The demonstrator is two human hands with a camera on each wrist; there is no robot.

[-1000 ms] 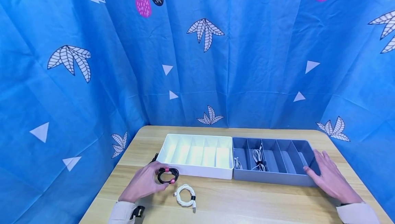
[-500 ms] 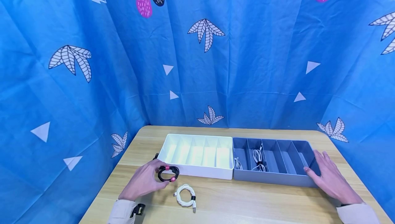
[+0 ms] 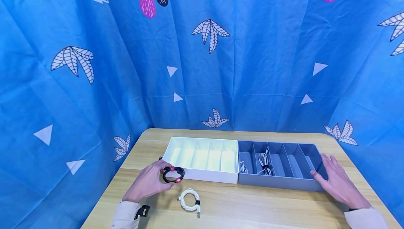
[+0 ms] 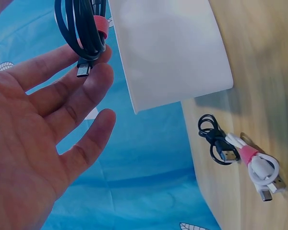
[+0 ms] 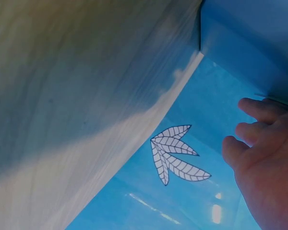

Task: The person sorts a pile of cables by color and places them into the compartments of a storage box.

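My left hand (image 3: 148, 182) pinches a coiled black cable (image 3: 182, 175) with two pinkish-red ties, in front of the white divided box (image 3: 208, 175) near its left end. In the left wrist view a metal plug (image 4: 83, 71) hangs below the coil, and the other fingers are spread. A coiled white cable (image 3: 188, 208) with a black tie lies on the table, nearest to that hand. My right hand (image 3: 337, 181) rests at the right end of the grey divided box (image 3: 284, 181), thumb over its front corner, fingers extended along the end.
Two coiled white cables (image 3: 264, 162) sit in separate left compartments of the grey box. Left of the white box, a small black cable (image 4: 213, 136) and a red-tied white cable (image 4: 261, 167) lie on the wooden table (image 3: 240, 208). Blue patterned curtain (image 3: 265, 81) surrounds the table.
My left hand has lifted the black cable slightly, up and to the right in the head view. The right hand and both boxes stay put.
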